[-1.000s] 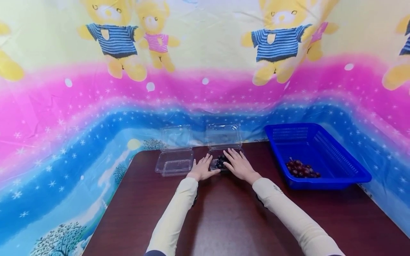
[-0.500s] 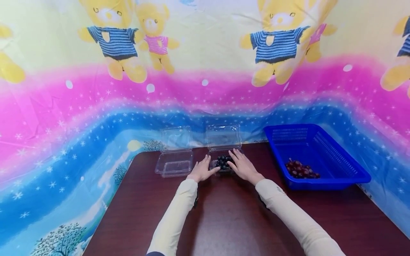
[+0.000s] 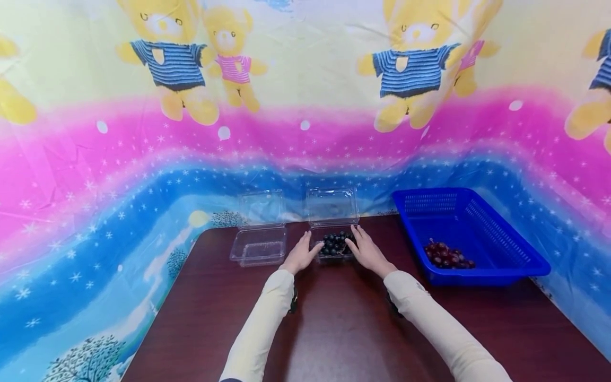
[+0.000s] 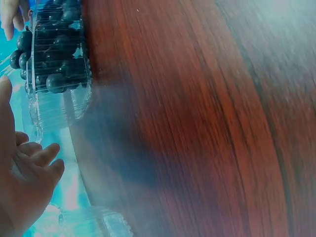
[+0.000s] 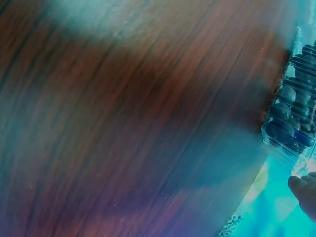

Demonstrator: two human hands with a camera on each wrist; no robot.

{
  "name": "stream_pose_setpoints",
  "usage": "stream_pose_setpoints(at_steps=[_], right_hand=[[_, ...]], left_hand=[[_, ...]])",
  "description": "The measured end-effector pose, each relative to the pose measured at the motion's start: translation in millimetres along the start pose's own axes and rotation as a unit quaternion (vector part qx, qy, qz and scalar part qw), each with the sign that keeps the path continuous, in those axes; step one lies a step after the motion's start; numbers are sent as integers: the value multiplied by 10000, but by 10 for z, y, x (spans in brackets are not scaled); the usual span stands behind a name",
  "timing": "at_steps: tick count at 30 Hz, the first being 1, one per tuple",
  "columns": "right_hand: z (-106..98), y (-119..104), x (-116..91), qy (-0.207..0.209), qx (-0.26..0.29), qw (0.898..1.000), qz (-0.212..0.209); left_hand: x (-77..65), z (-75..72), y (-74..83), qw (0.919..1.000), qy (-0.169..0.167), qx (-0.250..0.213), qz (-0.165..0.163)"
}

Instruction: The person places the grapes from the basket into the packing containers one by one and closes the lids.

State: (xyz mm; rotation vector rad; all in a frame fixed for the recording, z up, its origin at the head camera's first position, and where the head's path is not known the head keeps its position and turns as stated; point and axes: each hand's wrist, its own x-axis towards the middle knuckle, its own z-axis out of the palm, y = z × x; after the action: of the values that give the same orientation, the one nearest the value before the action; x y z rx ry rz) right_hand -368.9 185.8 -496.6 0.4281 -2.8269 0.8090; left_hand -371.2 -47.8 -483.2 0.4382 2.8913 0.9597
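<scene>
A bunch of dark grapes (image 3: pixel 335 244) lies in the base of a clear plastic clamshell box, whose lid (image 3: pixel 332 207) stands raised at the back. My left hand (image 3: pixel 299 254) is at the left side of this box, fingers straight and thumb spread toward the grapes. On its right side is my right hand (image 3: pixel 369 253), likewise with extended fingers, its thumb near the fruit. In the left wrist view, the left hand (image 4: pixel 27 182) seems slightly apart from the box wall. Only part of the right hand (image 5: pixel 305 195) shows in the right wrist view, close to the box's corner.
Left of the hands, a second clear clamshell box (image 3: pixel 260 248) stands with its lid up. A blue plastic basket (image 3: pixel 491 275) on the right holds red grapes (image 3: pixel 448 255). The brown table (image 3: pixel 343 329) meets a patterned cloth backdrop (image 3: pixel 296 95) behind the boxes.
My right hand has moved right, off the dark grapes to the box's side, so more of the fruit shows. The left hand has shifted only slightly, its fingers turning more upright.
</scene>
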Motion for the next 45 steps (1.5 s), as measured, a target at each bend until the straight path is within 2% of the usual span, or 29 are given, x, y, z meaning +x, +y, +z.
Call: stream_pose_setpoints(at_steps=[4, 8, 15, 28, 31, 35, 37, 38, 43, 45], right_hand=[[-8, 26, 24, 206, 380, 9990, 74], [-43, 26, 34, 330, 708, 9968, 163], [-56, 37, 68, 382, 1018, 9935, 347], [-85, 99, 112, 308, 1342, 9873, 788], [-78, 100, 113, 278, 1417, 9857, 864], [-60, 92, 121, 230, 1511, 9841, 904], [-52, 92, 125, 190, 1562, 9829, 955], [-48, 92, 127, 175, 1599, 9819, 996], [-27, 99, 138, 71, 1876, 9750, 1191], [-23, 105, 142, 14, 1958, 9731, 1213]], left_hand=[[17, 10, -5, 9991, 227, -351, 86], [34, 9, -3, 9953, 376, -889, 77], [69, 25, -20, 9838, 419, -1724, -247], [154, 53, -58, 9766, 626, -2017, -394], [168, 61, -68, 9677, 588, -2406, -469], [175, 58, -69, 9426, 454, -3266, -525], [173, 52, -64, 9351, 377, -3483, -531], [173, 49, -62, 9344, 325, -3507, -528], [164, 51, -60, 9450, 135, -3216, -581], [163, 57, -60, 9459, 113, -3188, -597]])
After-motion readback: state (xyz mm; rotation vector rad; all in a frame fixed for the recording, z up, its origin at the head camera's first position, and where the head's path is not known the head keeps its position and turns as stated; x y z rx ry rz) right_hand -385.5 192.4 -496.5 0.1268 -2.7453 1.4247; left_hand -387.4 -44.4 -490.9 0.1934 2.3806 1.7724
